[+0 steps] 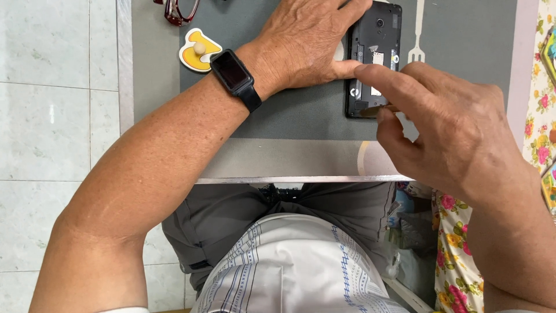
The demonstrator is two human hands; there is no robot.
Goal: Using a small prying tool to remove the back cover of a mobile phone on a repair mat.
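At upper right of the frame, on the grey mat (301,124) covering the bench: black phone (373,58), back cover off, dark inner frame bare, camera lens near its top edge, small white labels at mid body. Lay flat and lengthwise up the frame. Pinned down by left hand (310,40), palm flat on its left edge, fingers spread across the top, grip wide and pressing rather than clasping. Black smartwatch (234,72) on that wrist. Right hand (452,130) at right centre, grip narrow, pinched on thin metal tool (376,109), tip touching the phone's lower edge. Yellow sticker (197,51) and red glasses (180,10) at upper left.
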